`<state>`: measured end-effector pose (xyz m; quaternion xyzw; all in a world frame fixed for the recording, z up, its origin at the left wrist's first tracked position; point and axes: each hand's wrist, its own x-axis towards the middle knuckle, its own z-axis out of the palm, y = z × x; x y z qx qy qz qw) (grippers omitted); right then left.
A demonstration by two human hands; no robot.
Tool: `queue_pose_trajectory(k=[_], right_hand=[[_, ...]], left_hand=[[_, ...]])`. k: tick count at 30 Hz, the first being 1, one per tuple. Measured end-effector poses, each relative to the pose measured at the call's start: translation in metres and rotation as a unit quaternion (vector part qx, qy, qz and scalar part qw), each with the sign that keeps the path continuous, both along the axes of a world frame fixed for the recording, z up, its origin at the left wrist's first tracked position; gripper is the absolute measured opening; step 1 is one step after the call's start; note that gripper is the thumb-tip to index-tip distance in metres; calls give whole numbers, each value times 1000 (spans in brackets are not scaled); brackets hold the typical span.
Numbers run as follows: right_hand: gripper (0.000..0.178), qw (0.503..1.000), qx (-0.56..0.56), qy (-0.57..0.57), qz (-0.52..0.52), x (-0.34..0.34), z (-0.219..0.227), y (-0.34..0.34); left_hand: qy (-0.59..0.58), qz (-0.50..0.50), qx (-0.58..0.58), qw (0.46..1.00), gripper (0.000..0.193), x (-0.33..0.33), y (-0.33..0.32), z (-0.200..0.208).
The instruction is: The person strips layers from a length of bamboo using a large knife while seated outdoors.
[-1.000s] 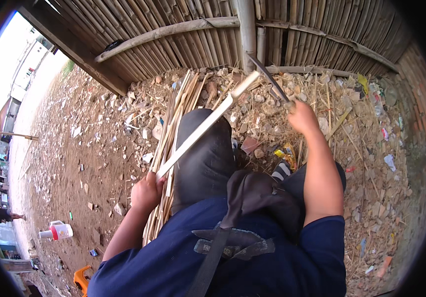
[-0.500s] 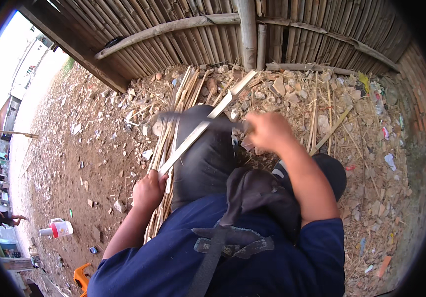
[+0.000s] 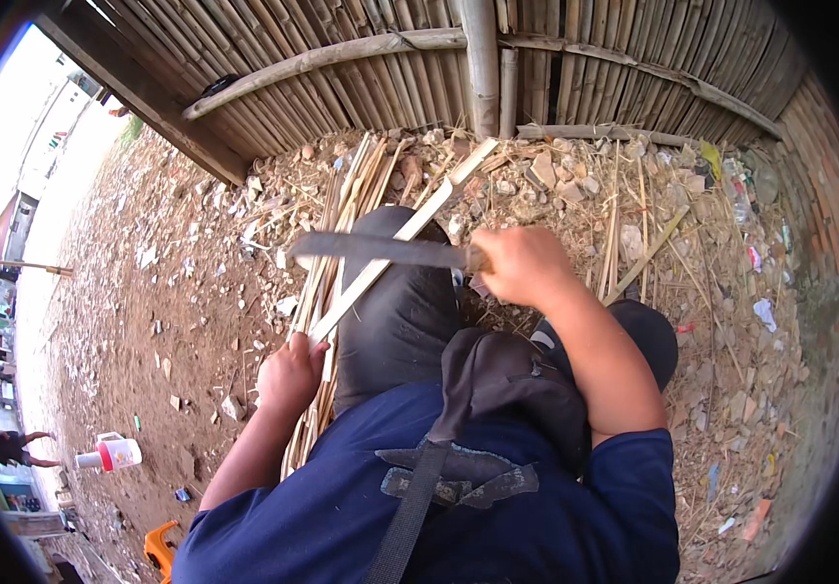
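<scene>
My left hand (image 3: 290, 371) grips the near end of a long pale bamboo strip (image 3: 410, 230) that slants up and right across my dark-trousered knee. My right hand (image 3: 520, 263) is shut on the handle of a long dark knife (image 3: 372, 249). The blade lies level and points left, crossing the strip above the knee. A bundle of thin split bamboo strips (image 3: 334, 245) lies on the ground to the left of my leg, under the left hand.
A bamboo wall (image 3: 497, 58) with a post stands ahead. Stones, chips and loose sticks (image 3: 645, 255) cover the ground on the right. A white and red jug (image 3: 113, 454) sits on bare dirt at lower left. A person (image 3: 12, 446) stands far left.
My right hand swung the knife down from raised at upper right, leftwards, until the blade lies across the strip. My left hand kept holding the strip.
</scene>
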<state>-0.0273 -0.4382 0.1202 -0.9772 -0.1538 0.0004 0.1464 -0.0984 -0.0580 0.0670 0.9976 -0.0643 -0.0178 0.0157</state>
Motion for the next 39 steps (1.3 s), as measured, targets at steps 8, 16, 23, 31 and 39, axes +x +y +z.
queue_pose_trajectory(k=[8,16,23,31,39], right_hand=[[40,933,132,124,-311,59,-77,-98],[17,981,54,79,-167,23,-14,-34],[19,995,14,-83,44,1,-1,14],[23,981,17,77,-177,33,-39,-35],[41,989,-8,64,-133,20,-23,-25]], left_hand=[[-1,10,36,999,45,6,18,11],[5,3,15,1000,44,4,9,3],[40,17,5,999,46,1,-3,4],[52,-13,4,999,44,13,-17,27],[13,-23,-35,999,42,2,-5,9]])
